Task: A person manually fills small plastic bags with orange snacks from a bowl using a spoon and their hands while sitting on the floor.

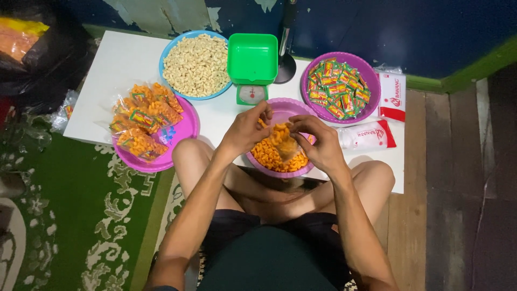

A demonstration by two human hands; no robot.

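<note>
Snack bag [284, 144] pinched by both hands' grip over white table [121, 62]; green carpet [70, 188], blue wall [409, 27].

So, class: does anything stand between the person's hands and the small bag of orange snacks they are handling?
Nothing visible does. The left hand and right hand both grip the small clear bag directly, above the pink bowl of orange snacks.
</note>
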